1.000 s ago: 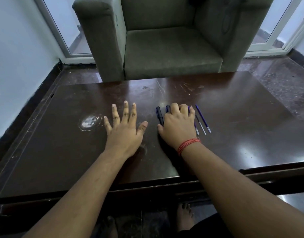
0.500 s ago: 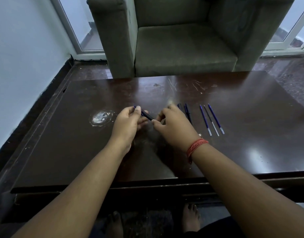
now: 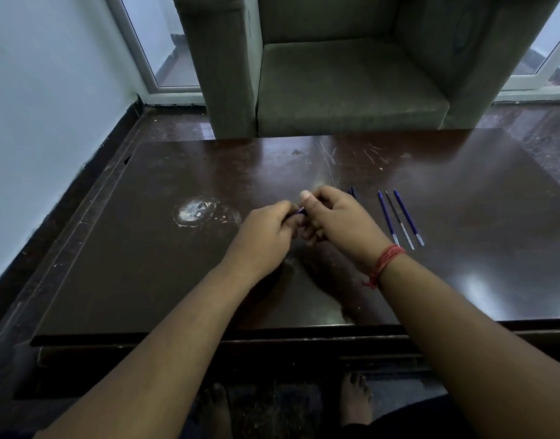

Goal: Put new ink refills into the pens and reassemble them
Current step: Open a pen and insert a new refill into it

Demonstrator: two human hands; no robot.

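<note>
Pen is sitting pinched between my left hand and right hand above the table; I'm judging I'm opening it. Next I'm needing a twist apart. Farther right, three refills are lying parallel; another pen is peeking behind.

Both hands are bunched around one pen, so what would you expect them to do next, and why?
Probably twist it open. The left hand and right hand pinch one dark blue pen between them, while three thin blue refills lie unused on the brown wooden table.
</note>
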